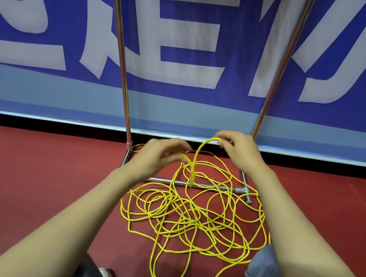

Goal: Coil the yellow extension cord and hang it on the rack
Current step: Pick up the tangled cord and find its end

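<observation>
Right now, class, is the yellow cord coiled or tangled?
Tangled: yellow cord sprawls in crossing loops on the floor; left hand and right hand pinch a strand.

The left hand (pixel 160 156) and right hand (pixel 237 149) each pinch a strand of the yellow cord (pixel 188 218). Between the fingers (pixel 223 135) the lifted strand dips towards the base bar of the rack (pixel 120 40). Below the fingers the remaining cord lies loosely tangled on the red floor (pixel 27 173).
</observation>
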{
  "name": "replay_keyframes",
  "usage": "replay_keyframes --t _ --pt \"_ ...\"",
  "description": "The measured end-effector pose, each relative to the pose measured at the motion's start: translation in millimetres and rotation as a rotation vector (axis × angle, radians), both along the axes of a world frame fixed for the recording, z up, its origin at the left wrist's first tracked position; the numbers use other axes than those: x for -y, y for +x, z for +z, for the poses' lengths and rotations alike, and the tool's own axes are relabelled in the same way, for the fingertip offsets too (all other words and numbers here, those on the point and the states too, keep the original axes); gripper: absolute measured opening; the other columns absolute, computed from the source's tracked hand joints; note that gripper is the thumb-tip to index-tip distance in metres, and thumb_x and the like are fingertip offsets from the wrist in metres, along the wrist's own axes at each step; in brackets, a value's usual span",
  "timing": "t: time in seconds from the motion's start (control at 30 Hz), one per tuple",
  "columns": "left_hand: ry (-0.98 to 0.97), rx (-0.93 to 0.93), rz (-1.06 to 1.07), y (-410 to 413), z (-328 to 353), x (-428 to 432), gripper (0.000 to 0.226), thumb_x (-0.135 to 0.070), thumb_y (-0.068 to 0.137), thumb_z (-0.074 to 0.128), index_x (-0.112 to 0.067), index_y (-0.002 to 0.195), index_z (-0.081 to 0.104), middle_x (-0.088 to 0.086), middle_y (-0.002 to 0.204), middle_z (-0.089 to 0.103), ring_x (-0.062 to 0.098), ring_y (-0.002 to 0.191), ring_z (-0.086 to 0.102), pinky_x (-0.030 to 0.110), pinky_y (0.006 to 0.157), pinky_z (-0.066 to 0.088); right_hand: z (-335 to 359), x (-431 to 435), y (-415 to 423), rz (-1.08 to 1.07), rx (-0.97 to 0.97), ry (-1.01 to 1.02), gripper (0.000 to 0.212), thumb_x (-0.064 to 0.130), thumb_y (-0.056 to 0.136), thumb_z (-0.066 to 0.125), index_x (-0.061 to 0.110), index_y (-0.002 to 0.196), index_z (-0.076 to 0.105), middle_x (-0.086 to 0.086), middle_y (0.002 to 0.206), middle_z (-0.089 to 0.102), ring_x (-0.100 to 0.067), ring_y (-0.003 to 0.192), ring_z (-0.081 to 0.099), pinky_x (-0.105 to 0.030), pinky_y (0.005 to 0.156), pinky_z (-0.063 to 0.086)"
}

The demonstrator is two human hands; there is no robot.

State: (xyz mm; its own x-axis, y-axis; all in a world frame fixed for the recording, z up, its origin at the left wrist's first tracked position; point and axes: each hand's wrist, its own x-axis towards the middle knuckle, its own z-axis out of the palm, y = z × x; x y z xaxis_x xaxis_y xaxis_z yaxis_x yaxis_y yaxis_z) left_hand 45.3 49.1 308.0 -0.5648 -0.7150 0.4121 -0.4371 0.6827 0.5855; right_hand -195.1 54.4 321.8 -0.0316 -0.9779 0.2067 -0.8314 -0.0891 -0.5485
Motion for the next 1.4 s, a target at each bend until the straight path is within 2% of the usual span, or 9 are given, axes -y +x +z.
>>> replay_keyframes --t 0.07,0.17,0.3,0.57,0.7,0.9,1.1,1.27,1.4 --pt "0.022 -0.049 -0.013 -14 3 -7 0.018 -0.017 0.081 0.075 -0.007 0.093 0.066 -0.007 0.082 0.066 -0.004 0.075 0.056 0.013 0.072 0.041 5 -7 17 0.176 0.244 0.132 0.018 0.021 0.096 0.052 0.024 0.102 0.068 0.001 0.083 0.068 -0.003 0.064 0.055 -0.025 0.066 0.041" --pt "0.023 -0.070 0.077 -22 1 -3 0.031 -0.024 0.073 0.083 -0.016 0.082 0.054 -0.010 0.074 0.051 0.003 0.065 0.045 0.023 0.062 0.036 12 -13 32 0.290 0.533 0.315 0.027 0.031 0.099 0.044 0.024 0.100 0.070 0.001 0.077 0.066 -0.016 0.065 0.049 -0.030 0.063 0.039" --pt "0.194 -0.166 0.174 -19 1 2 0.046 -0.025 0.068 0.086 -0.017 0.084 0.044 -0.003 0.072 0.054 0.011 0.060 0.043 0.027 0.058 0.037 16 -18 30 0.404 0.427 0.324 0.022 0.018 0.087 0.067 0.011 0.108 0.067 -0.007 0.090 0.069 -0.013 0.070 0.059 -0.015 0.064 0.041" --pt "0.462 -0.245 0.114 -2 -9 13 0.026 -0.014 0.083 0.075 -0.019 0.091 0.051 -0.004 0.078 0.059 0.009 0.067 0.054 0.024 0.067 0.044 18 -12 22 0.231 0.630 0.210 0.015 0.010 0.091 0.060 0.015 0.102 0.068 0.012 0.056 0.056 -0.006 0.048 0.044 -0.018 0.043 0.034" --pt "0.739 -0.047 0.130 29 -36 22 0.017 -0.016 0.091 0.066 -0.013 0.096 0.050 0.000 0.079 0.065 0.015 0.078 0.057 0.038 0.078 0.043 21 -5 4 0.127 0.936 0.178 0.019 0.006 0.090 0.059 0.017 0.103 0.069 0.004 0.081 0.069 -0.005 0.057 0.043 -0.015 0.052 0.035" --pt "0.463 -0.388 0.387 47 -22 33 0.010 -0.012 0.081 0.075 -0.019 0.080 0.068 0.002 0.074 0.065 0.010 0.068 0.056 0.023 0.071 0.045 13 -1 -7 -0.019 0.580 0.284 0.017 0.014 0.095 0.053 0.009 0.107 0.065 -0.001 0.061 0.045 -0.011 0.054 0.039 -0.017 0.046 0.034" --pt "-0.002 -0.028 0.150 8 0 18 0.015 -0.018 0.075 0.080 -0.012 0.088 0.076 -0.009 0.080 0.052 -0.001 0.071 0.052 0.005 0.069 0.035 9 1 23 0.119 0.459 0.289 0.022 0.016 0.097 0.051 0.011 0.113 0.064 0.004 0.075 0.059 -0.009 0.060 0.045 -0.019 0.051 0.036" --pt "0.175 -0.180 0.176 -21 12 8 0.036 -0.010 0.077 0.078 -0.015 0.099 0.049 -0.008 0.079 0.057 0.014 0.073 0.056 0.024 0.069 0.044 18 -10 41 0.369 0.437 0.323 0.023 0.023 0.088 0.066 0.018 0.110 0.069 0.007 0.075 0.065 -0.004 0.066 0.053 -0.018 0.062 0.040" --pt "0.312 -0.240 0.111 -12 13 12 0.035 -0.020 0.078 0.080 -0.018 0.103 0.055 -0.004 0.091 0.061 0.013 0.068 0.054 0.022 0.064 0.043 22 -14 37 0.370 0.539 0.346 0.017 0.021 0.087 0.066 0.020 0.104 0.072 0.001 0.072 0.063 -0.011 0.063 0.046 -0.021 0.054 0.034"
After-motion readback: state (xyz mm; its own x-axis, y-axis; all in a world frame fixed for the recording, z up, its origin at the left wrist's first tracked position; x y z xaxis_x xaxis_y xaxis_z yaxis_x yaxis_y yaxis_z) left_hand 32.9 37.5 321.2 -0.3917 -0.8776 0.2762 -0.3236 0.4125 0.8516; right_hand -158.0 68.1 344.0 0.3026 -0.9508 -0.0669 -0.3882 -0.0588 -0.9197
